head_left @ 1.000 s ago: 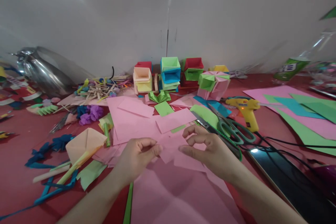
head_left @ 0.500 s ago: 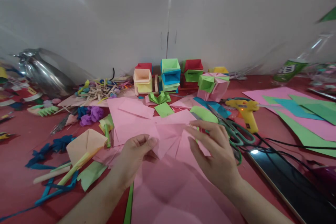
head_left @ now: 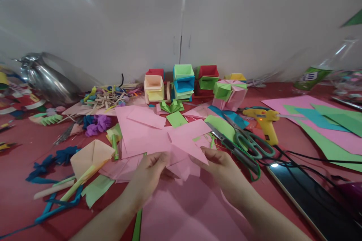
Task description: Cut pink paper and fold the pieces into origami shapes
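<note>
Between my hands is a piece of folded pink paper (head_left: 183, 156), with creased flaps that overlap in the middle. My left hand (head_left: 154, 167) pinches its left side between thumb and fingers. On the right, my right hand (head_left: 217, 162) grips a pointed flap of the same paper. Beneath it lies a large pink sheet (head_left: 192, 211) that reaches toward me. Just beyond my hands are more pink sheets (head_left: 138, 135) and a small green paper square (head_left: 177, 119). A utility knife (head_left: 234, 148) rests to the right of my right hand.
Scissors (head_left: 251, 139), a yellow glue gun (head_left: 267, 120) with its cord and a phone (head_left: 305, 196) lie to the right. Folded paper boxes (head_left: 183, 81) stand along the white panel. A metal jug (head_left: 51, 79), paper flowers (head_left: 98, 124) and scraps fill the left. A glass bottle (head_left: 316, 71) stands far right.
My right hand has moved down and closed on the pink flap, uncovering the utility knife. The folded paper's right flap now points toward my right hand.
</note>
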A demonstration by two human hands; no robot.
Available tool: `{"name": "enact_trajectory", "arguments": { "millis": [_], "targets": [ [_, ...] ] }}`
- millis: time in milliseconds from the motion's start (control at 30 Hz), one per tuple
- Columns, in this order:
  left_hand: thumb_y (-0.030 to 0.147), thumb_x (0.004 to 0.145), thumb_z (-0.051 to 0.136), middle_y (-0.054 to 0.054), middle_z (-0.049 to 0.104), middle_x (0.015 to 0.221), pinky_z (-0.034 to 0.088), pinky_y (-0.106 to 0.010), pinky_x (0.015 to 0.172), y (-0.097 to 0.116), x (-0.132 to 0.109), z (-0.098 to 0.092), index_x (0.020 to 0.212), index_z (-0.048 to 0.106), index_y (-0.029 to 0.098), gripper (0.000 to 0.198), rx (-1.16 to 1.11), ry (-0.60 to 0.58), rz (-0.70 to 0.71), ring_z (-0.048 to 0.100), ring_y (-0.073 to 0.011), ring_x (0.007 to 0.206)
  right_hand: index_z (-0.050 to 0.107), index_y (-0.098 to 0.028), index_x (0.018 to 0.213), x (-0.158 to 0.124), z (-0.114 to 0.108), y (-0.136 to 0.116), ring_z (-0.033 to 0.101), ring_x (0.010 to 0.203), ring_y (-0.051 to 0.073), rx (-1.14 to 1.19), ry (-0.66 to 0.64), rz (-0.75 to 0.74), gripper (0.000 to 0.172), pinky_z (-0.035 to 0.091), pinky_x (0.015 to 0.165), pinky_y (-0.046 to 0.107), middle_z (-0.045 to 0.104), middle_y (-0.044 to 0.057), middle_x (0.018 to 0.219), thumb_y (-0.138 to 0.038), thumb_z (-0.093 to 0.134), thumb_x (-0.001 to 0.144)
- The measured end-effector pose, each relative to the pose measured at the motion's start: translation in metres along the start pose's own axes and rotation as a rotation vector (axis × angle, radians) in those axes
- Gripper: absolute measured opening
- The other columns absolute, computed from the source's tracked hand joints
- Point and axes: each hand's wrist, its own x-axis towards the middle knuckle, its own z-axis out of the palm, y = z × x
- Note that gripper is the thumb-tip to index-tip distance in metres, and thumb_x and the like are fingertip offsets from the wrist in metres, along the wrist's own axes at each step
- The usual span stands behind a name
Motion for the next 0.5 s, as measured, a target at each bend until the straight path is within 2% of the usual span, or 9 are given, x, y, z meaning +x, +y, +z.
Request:
{"name": "enact_trajectory", "arguments": {
  "millis": [233,333,500],
  "targets": [
    [0.044,0.078,0.058,0.002,0.057,0.055,0.047,-0.023,0.054,-0.0007,0.001,-0.0039,0.059,0.058,0.015,0.034,0.088,-0.05,0.0,0.057,-0.0135,0.053,0.066,-0.017,0.067,0.0014,-0.0038,-0.0015,0.054,0.062,0.017,-0.008,0.025,0.009,0.033,0.041,0.057,0.026,0.059,0.0,0.06,-0.049,0.064,0.07],
    [0.044,0.079,0.056,0.002,0.054,0.054,0.045,-0.023,0.052,-0.0025,0.0017,-0.0056,0.059,0.056,0.015,0.035,0.096,-0.042,-0.002,0.054,-0.0126,0.051,0.064,-0.016,0.067,0.0024,-0.0048,-0.0017,0.051,0.065,0.015,-0.029,0.043,-0.017,0.032,0.039,0.061,0.025,0.058,0.0,0.065,-0.047,0.06,0.074],
    [0.048,0.076,0.058,0.004,0.048,0.052,0.045,-0.022,0.052,-0.0021,0.0021,-0.0052,0.056,0.055,0.015,0.039,0.115,-0.021,0.021,0.048,-0.0106,0.05,0.06,-0.016,0.056,0.0041,-0.0066,-0.0005,0.044,0.061,0.012,-0.07,0.064,-0.053,0.032,0.035,0.062,0.024,0.05,-0.002,0.06,-0.042,0.06,0.075]
  ]
}}
